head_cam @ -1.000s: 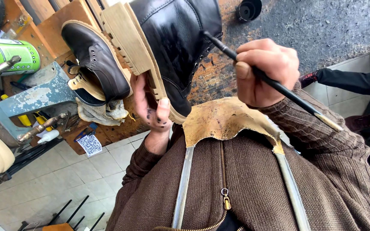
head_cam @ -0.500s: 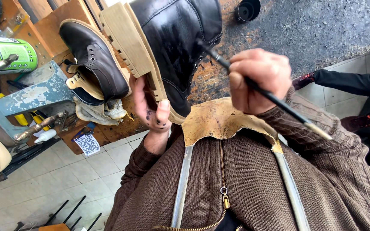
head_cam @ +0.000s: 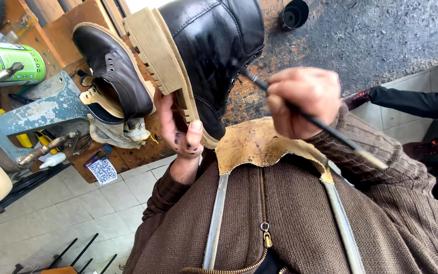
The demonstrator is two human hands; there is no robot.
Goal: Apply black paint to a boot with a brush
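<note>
While left hand point(head_cam: 181, 133) grips tan sole of black boot point(head_cam: 214, 56), held up over chest, right hand point(head_cam: 305, 101) pinches thin brush point(head_cam: 320, 122), tip touching boot upper.

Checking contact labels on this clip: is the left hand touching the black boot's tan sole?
Touching. The head view shows the left hand wrapped around the heel end of the tan sole of the black boot, thumb pressed on its edge.
</note>
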